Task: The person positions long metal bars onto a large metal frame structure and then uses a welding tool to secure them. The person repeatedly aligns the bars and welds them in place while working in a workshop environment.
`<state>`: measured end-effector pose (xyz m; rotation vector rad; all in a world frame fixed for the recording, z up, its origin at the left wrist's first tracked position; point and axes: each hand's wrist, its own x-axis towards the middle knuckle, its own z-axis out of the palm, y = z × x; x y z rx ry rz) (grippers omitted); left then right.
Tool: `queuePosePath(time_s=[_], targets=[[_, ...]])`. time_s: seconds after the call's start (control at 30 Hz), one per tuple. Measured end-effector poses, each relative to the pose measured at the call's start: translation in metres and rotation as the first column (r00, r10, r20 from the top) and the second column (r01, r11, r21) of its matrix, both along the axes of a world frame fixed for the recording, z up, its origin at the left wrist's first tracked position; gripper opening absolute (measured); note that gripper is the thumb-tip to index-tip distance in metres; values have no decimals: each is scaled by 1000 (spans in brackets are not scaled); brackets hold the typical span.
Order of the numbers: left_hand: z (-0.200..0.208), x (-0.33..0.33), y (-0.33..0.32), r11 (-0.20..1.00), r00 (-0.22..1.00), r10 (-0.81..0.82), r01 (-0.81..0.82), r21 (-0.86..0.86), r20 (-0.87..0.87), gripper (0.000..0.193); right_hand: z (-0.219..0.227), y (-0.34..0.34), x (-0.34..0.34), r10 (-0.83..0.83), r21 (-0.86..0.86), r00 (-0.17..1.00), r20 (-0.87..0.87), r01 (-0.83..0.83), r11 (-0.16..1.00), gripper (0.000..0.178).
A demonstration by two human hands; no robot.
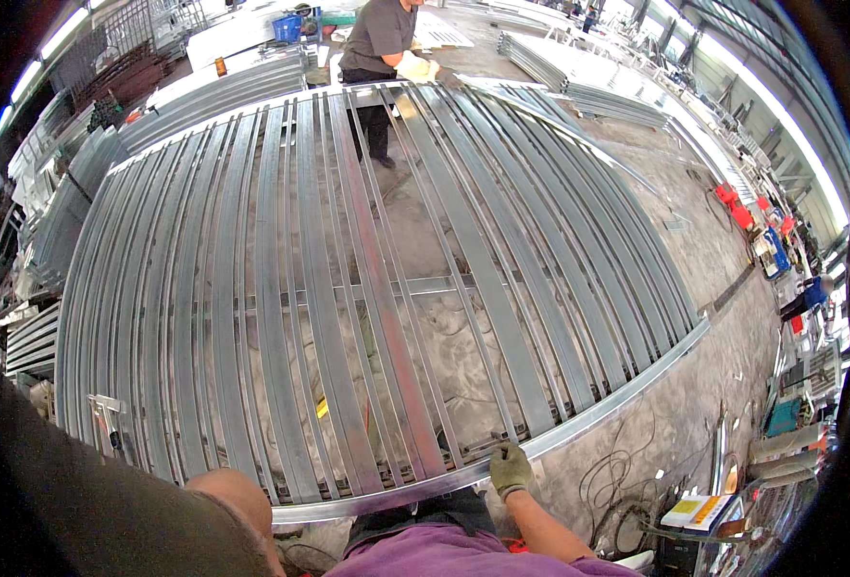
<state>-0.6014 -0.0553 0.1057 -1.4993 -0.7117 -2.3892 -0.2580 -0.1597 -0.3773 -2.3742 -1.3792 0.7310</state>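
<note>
1. Here's the frame point(425, 286), filling the middle and running broadly from nine o'clock across to three, its steel slats point(504, 337) fanning up toward twelve.
2. Right hand point(511, 468), gloved, at five o'clock: fingers curled in at the near rail point(617, 396), beside a slat's end; whether anything sits in that grip, I can't tell.
3. Left hand is out of view; a dark sleeve point(108, 490) looms at eight, perhaps the wearer's own, and covers the frame's lower-left corner.
4. Edges now: the near rail bows from six to three, and past it a strip of concrete floor point(656, 423) gives room toward four.
5. Wide gaps open mid-frame, floor showing through, a crossbar spanning them.
6. In the way: loose cable point(610, 486) loops between four and five, with a box point(699, 512) just beyond.
7. Up at twelve, a gloved co-worker point(377, 43) stands against the far edge; stacked profiles point(584, 82) flank at one.
8. At eight, a square point(108, 404) lies across the slats.
</note>
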Motion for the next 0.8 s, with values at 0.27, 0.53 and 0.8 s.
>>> queuePosePath(time_s=[0.27, 0.53, 0.8], targets=[[6, 4, -30, 999, 999, 47, -47, 6, -2, 64, 4, -1, 8, 74, 28, 997, -17, -73, 997, 29], [-2, 6, -51, 995, 997, 53, -49, -86, 54, 71, 46, 30, 48, 21, 389, 964, -264, 86, 917, 21], [-133, -29, -57, 729, 928, -48, -221, -648, -370, 46, 239, 81, 58, 41, 782, 991, -126, 73, 618, 28]])
